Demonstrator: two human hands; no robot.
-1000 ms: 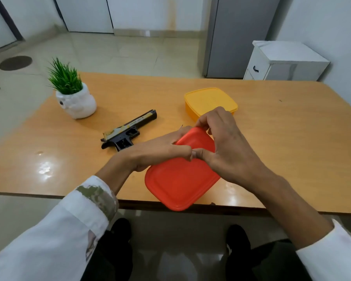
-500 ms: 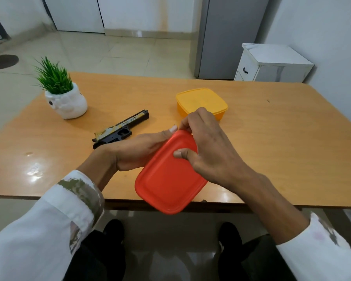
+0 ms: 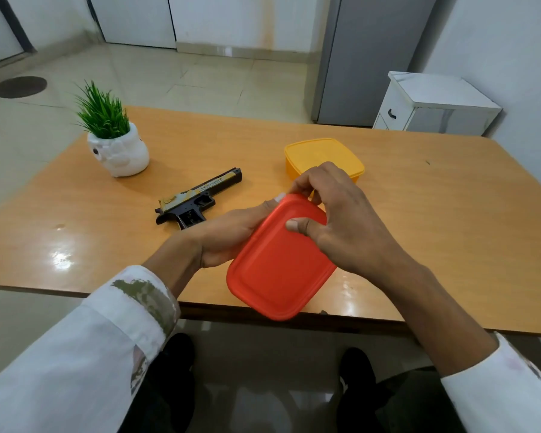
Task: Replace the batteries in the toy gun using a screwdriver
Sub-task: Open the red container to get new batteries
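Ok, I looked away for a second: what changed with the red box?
The red box tilted toward the camera. The left hand slid off the lid to hold its left side; the right hand keeps its thumb on the lid, fingers hooked over the far rim. Lid on; gun, yellow box, plant unmoved.

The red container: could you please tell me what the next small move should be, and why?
Probably peel the red container's far lid corner up with the right hand, whose thumb presses the lid and fingers hook that edge, while the left hand steadies it. The lid is on, and no screwdriver or batteries are in view.
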